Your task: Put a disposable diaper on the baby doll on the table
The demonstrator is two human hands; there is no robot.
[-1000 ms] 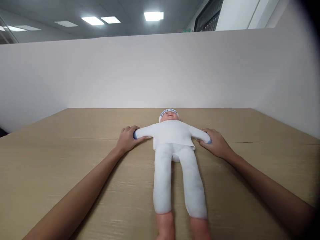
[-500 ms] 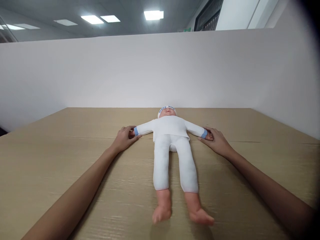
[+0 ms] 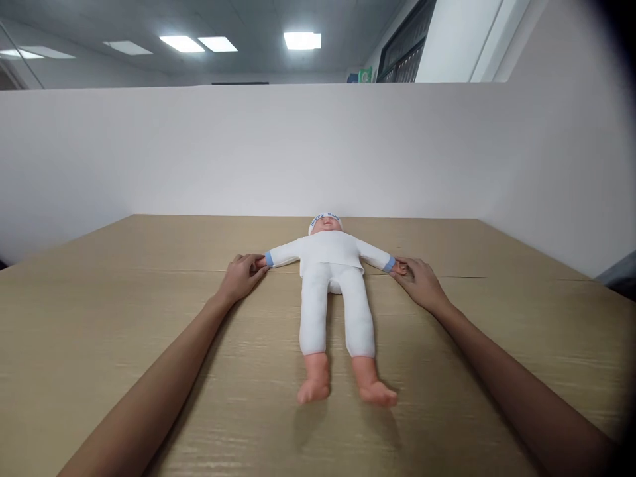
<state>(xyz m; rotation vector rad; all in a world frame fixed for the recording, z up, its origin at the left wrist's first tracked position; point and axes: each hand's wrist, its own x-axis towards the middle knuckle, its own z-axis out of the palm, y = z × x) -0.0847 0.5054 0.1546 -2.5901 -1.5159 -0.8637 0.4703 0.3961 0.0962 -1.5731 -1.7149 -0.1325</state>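
Note:
A baby doll (image 3: 330,250) lies on its back, feet toward me, dressed in a white long-sleeved top and white trousers with blue cuffs. Its white headband (image 3: 325,217) carries blue lettering, and its feet are bare. Both doll arms are stretched out sideways. At the left, my left hand (image 3: 240,276) has its fingers closed around the doll's hand beside the blue cuff. My right hand (image 3: 420,281) grips the doll's other hand (image 3: 400,268) between thumb and fingers. Part of each doll hand is hidden by my fingers.
The doll rests on a wide wood-toned table (image 3: 149,331) with a thin seam across it. A white partition (image 3: 248,152) rises behind the table and along the right side. A dark grey object (image 3: 621,273) shows at the right edge.
The doll appears slightly smaller and a little further left, as my view has shifted. Its hands are still in my grip. My right hand sits slightly further left, round the doll's hand.

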